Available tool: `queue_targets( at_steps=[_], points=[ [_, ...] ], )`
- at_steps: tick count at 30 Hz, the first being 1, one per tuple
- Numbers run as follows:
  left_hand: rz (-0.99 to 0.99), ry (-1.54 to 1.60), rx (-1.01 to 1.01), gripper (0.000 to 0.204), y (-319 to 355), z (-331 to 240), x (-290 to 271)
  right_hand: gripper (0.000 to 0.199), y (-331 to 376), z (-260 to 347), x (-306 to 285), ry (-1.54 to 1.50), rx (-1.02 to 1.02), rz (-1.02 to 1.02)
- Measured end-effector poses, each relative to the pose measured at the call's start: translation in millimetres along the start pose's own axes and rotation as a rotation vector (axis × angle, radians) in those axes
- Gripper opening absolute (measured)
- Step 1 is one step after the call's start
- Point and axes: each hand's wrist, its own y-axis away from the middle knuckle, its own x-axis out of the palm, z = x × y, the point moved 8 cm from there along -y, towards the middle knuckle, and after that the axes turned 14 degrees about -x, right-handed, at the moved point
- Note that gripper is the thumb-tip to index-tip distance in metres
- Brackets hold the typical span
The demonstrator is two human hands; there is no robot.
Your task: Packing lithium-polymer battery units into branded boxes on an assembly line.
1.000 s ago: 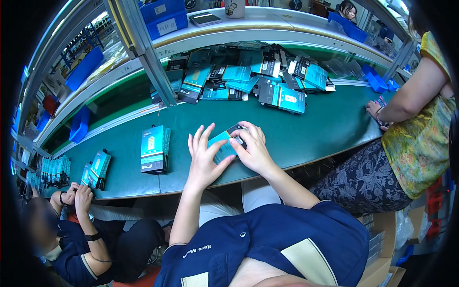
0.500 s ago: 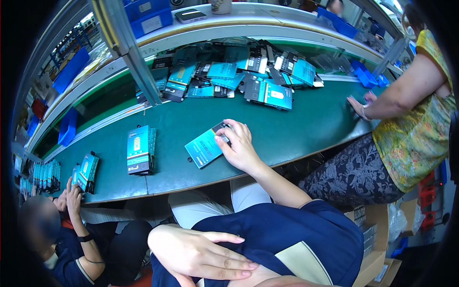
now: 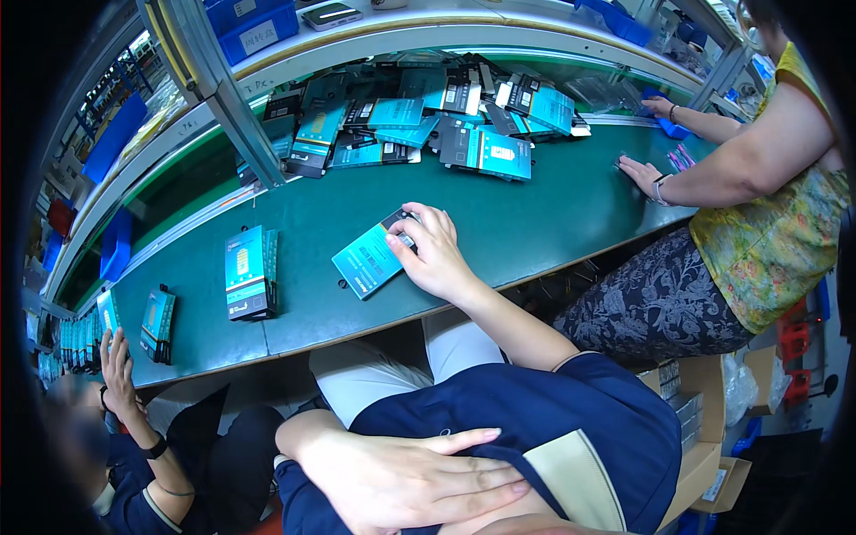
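Green worktop [image 3: 553, 214] curves right across the view, with a blue bin [image 3: 252, 31] and a phone [image 3: 332, 16] up on the shelf [image 3: 468, 22], way out beyond the right hand [image 3: 434, 257] and its fingers [image 3: 426, 216]. So those right fingers and thumb are closed on the black end of a teal-and-black box [image 3: 366, 260], the rest of it poking out to the left of them, though honestly I can't tell if it's lying totally flat. Left hand [image 3: 401, 481] is spread on the person's own chest, fingers straight out and loose against the navy shirt [image 3: 473, 401]. Farther past the right fingers there's a messy heap of similar boxes [image 3: 397, 113], and off to their left a neat little stack [image 3: 245, 272], then a smaller stack [image 3: 156, 325], then a tight row of boxes [image 3: 80, 346] next to a co-worker's raised open hand [image 3: 116, 364]. Over to the right of the fingers, well apart, someone in a yellow floral top [image 3: 771, 223] has a hand [image 3: 640, 176] down on the worktop
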Motion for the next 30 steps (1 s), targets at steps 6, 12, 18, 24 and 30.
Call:
queue_targets(
  at_steps=[6, 12, 18, 24, 30],
  points=[
    [-0.022, -0.03, 0.033, 0.084, 19.6, -13.4, -1.1, 0.024, 1.4, -1.4, -4.7, -0.077, 0.012, -0.065],
    [-0.037, -0.052, 0.054, 0.084, 26.8, -17.4, -2.9, 0.021, 9.7, -4.5, -20.5, -0.15, 0.011, -0.101],
    [-0.039, -0.06, 0.064, 0.086, 25.1, -13.9, -0.8, 0.016, 39.1, -63.8, -85.0, -0.066, 0.092, -0.289],
    [-0.024, -0.065, 0.089, 0.089, 22.7, -12.7, -0.6, 0.015, 79.6, -184.4, -219.2, 0.512, 0.16, -0.468],
    [0.04, 0.013, 0.198, 0.093, 47.6, -14.0, 3.8, 0.036, 127.1, -278.3, -335.6, 1.024, 0.748, -0.323]
  ],
)
